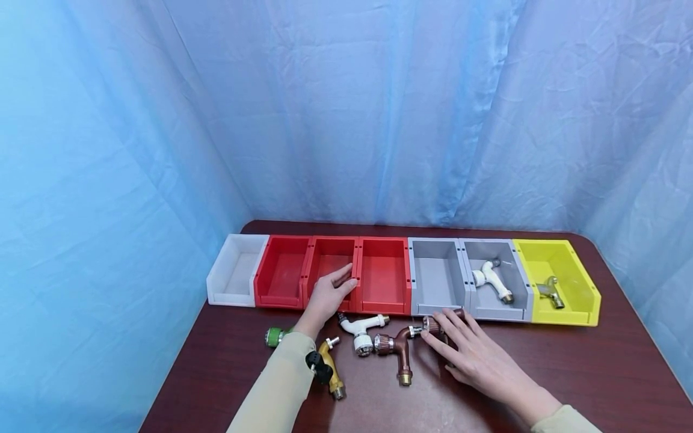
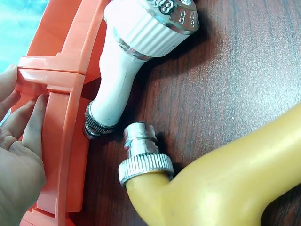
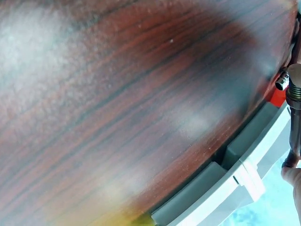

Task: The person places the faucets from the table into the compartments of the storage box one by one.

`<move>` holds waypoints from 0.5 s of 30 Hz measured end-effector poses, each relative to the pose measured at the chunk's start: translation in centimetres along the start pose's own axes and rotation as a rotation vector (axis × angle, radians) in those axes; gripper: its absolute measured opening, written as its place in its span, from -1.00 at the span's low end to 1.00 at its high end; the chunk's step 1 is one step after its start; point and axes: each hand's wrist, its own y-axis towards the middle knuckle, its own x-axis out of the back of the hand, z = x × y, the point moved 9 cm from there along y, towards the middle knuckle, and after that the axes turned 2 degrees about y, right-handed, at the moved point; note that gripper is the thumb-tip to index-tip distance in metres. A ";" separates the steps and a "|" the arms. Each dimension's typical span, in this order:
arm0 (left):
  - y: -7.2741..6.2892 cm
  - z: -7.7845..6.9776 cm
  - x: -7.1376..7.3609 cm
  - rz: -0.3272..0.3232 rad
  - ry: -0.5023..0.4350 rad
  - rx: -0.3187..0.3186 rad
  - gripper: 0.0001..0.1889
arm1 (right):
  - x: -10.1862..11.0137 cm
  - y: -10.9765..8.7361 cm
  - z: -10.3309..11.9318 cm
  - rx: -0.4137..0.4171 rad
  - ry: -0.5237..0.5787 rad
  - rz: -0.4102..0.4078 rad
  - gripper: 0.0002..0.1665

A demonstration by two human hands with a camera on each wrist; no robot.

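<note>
My left hand (image 1: 326, 299) reaches into the middle red bin (image 1: 331, 245), its fingertips near the right divider. The left wrist view shows the fingers (image 2: 34, 127) against the red plastic, with no faucet among them. My right hand (image 1: 482, 358) lies over a brown faucet (image 1: 431, 325), with fingers and thumb about it. At the right wrist view's edge, fingertips meet that faucet (image 3: 295, 132); most of the grip is out of frame. A second brown faucet (image 1: 402, 349) lies just left of it. Between the hands lies a white faucet (image 1: 361, 328).
A yellow faucet (image 1: 332, 368) and a partly hidden green-handled one (image 1: 274, 337) lie by the left forearm. The bin row runs from a white bin (image 1: 231, 299) to a yellow bin (image 1: 592, 304). A white faucet (image 1: 491, 279) and a metal faucet (image 1: 551, 293) sit in the two rightmost bins.
</note>
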 end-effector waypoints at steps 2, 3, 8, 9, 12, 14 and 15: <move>0.0 0.0 0.0 -0.002 0.003 -0.001 -0.43 | 0.0 0.1 -0.1 0.003 -0.008 0.003 -0.38; 0.0 -0.1 0.0 -0.004 0.004 -0.001 -0.43 | 0.1 0.1 -0.1 0.005 -0.014 0.003 -0.38; 0.0 -0.1 0.0 -0.009 0.015 -0.003 -0.43 | 0.3 0.4 -0.5 0.014 -0.028 0.007 -0.37; 0.0 -0.1 0.0 -0.009 0.014 -0.002 -0.43 | 0.3 0.5 -0.6 0.013 -0.032 0.012 -0.37; 0.0 0.0 0.0 -0.009 0.011 -0.001 -0.44 | 0.3 0.6 -0.9 0.001 -0.041 0.041 -0.35; 0.0 -0.1 0.0 -0.009 0.011 -0.002 -0.44 | 0.3 0.7 -1.2 -0.009 -0.046 0.059 -0.37; -0.1 -0.1 0.0 -0.010 0.012 -0.002 -0.44 | 0.3 0.7 -1.3 -0.014 -0.048 0.069 -0.38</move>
